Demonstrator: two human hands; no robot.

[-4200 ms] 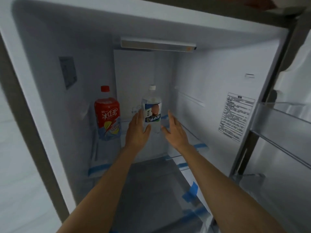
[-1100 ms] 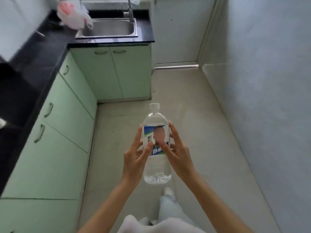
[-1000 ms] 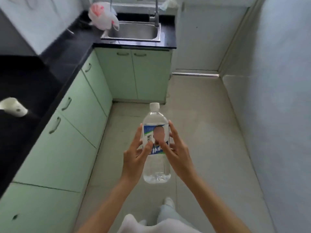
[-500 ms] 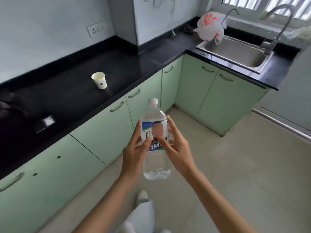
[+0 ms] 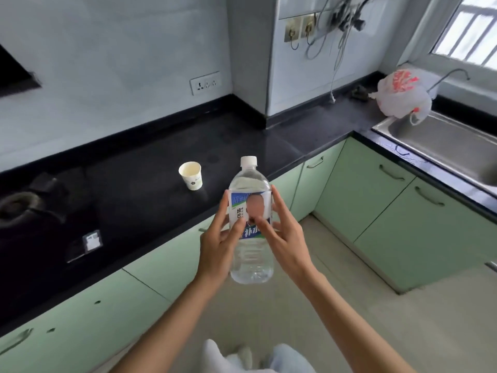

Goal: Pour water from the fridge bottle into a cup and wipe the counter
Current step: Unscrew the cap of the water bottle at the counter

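Observation:
I hold a clear water bottle [image 5: 252, 254] upright in front of me, over the floor by the cabinets. It has a white cap and a blue-and-white label. My left hand [image 5: 219, 244] grips its left side and my right hand [image 5: 285, 238] grips its right side. A white paper cup [image 5: 191, 175] stands upright on the black counter [image 5: 150, 184], up and to the left of the bottle, apart from it. The cup looks empty. I see no cloth.
Pale green cabinets [image 5: 376, 200] run under the L-shaped counter. A steel sink [image 5: 441, 144] with a tap sits at the right, a white plastic bag [image 5: 402, 95] beside it. A dark stove [image 5: 24, 208] is at the left. A wall socket [image 5: 205, 82] is above the counter.
I took the bottle out of the fridge with both hands and turned left toward the counter. The cup has come nearer to the centre of view. My grip is unchanged.

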